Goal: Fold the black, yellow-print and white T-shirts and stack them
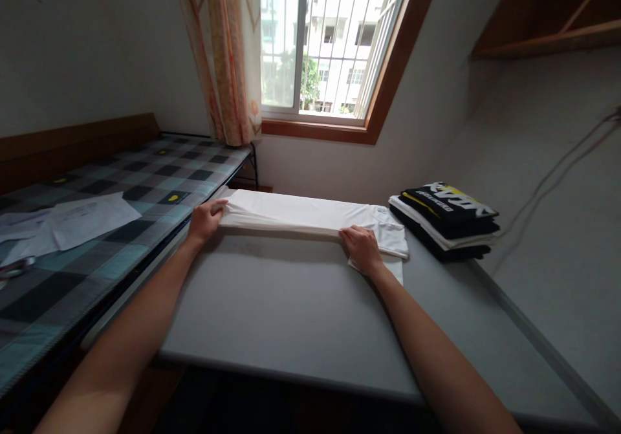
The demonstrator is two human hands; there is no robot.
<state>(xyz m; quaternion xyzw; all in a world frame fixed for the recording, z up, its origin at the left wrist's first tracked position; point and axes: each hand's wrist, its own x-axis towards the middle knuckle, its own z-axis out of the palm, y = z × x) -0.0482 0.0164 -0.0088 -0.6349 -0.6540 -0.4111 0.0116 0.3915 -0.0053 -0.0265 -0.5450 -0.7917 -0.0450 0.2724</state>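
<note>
— Across the far part of the table (272,304), how is the shirt (301,213) held?

— Lengthwise from left to right, with the collar (383,213) toward the right end. At the left end, the near corner is pinched between the thumb and fingers of the left hand (206,222). Farther right, the near edge is grasped by the bent fingers of the right hand (361,248); its thumb cannot be made out.

— How is a straight edge best got?

— By even tension, it seems. The near edge is best drawn level between both hands, neither end being lifted higher, and laid parallel to the far edge.

— And the creases?

— Shallow ones are seen beside the left hand. They are better smoothed outward with a flat palm than pressed in.

— Can anything be spoiled?

— The flap (394,268), perhaps a sleeve: it is seen poking out nearward by the right hand, and should be laid flat. Care should also be taken at the right, where the stack (444,220) could be nudged.
</note>
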